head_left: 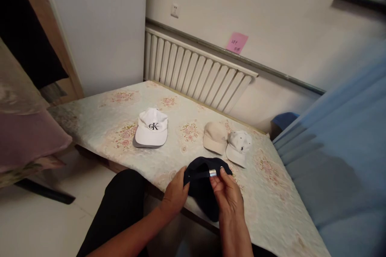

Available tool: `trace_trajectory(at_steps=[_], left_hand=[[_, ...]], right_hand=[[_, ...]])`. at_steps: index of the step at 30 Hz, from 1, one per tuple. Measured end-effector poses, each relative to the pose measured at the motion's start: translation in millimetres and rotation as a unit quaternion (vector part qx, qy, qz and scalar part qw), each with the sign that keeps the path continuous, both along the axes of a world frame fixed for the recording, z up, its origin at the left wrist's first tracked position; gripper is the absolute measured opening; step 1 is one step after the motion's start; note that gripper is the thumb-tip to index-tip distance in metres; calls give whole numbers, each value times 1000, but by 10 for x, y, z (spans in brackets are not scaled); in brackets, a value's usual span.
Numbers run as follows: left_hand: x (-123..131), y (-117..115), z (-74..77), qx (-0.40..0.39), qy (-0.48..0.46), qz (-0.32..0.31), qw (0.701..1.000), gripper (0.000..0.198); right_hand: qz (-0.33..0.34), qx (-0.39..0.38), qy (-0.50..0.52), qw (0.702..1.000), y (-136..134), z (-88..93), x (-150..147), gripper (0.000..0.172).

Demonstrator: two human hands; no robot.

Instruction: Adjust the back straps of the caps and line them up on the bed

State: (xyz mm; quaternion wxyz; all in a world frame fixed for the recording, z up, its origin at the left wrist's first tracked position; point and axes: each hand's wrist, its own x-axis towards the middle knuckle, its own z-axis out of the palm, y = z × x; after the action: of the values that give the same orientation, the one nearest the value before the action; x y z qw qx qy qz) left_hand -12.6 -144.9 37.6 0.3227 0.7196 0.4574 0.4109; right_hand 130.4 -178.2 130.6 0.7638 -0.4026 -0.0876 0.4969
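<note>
While the left hand [176, 194] grips the navy cap [200, 193] by its left edge, the right hand [229, 200] pinches its silver strap buckle [212, 173], the strap running crosswise between them.

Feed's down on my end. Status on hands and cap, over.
Left hand holds dark cap by its edge. Right hand pinches its metal buckle. Beyond: white cap, beige cap, spotted cap, clear of hands.

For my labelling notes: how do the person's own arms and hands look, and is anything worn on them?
Both forearms are bare, with no sleeve in view. The left hand and right hand have no gloves; no watch, ring or bracelet shows on the visible sides.
</note>
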Motion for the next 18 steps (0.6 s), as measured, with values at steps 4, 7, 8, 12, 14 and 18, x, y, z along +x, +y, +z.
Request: trace_trajectory(at_steps=[4, 7, 8, 12, 14, 18], left_hand=[[6, 40, 184, -43, -15, -48, 998, 38], [14, 58, 340, -22, -2, -35, 999, 45], [18, 63, 389, -13, 6, -30, 999, 46], [16, 75, 534, 11, 33, -28, 999, 43], [-1, 85, 564, 21, 44, -25, 998, 43], [-43, 140, 562, 41, 75, 4, 996, 48]], right_hand=[[-23, 22, 28, 999, -50, 183, 10, 25], [-18, 35, 61, 997, -81, 254, 4, 27], [-13, 34, 73, 997, -89, 262, 2, 26], [8, 17, 83, 996, -116, 281, -8, 22], [8, 15, 69, 997, -134, 308, -6, 23], [-1, 13, 44, 999, -175, 376, 35, 24]])
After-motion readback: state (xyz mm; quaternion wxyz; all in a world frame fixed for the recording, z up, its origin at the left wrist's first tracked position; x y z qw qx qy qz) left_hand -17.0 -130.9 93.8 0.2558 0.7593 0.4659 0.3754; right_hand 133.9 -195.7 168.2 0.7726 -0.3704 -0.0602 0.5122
